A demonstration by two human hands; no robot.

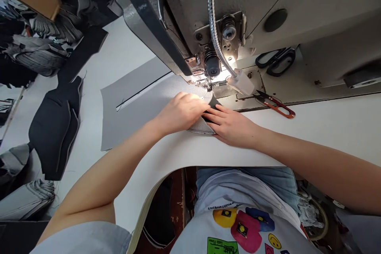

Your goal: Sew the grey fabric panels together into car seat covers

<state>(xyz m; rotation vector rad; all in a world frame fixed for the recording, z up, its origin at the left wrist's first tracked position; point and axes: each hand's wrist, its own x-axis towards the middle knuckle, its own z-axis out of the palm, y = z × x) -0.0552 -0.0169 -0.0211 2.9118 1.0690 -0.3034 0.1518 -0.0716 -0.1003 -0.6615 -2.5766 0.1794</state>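
Note:
A grey fabric panel (133, 87) with a dark-edged slit lies on the white table, its right end under the lit needle area of a sewing machine (178, 12). My left hand (181, 113) is closed at the panel's right end, its fingers curled and fingertips partly hidden. Just right of it, my right hand (233, 125) lies with fingers stretched out over a black fabric part (214, 107) and the folded grey edge. The two hands almost touch, close in front of the presser foot (206, 84).
Red-handled thread snips (276, 105) and black scissors (276, 60) lie to the right by the machine bed. A white lamp head (242, 82) hangs beside the needle. Dark cut pieces (52, 127) and fabric stacks (38, 53) occupy the left. The table edge (166, 172) curves near my body.

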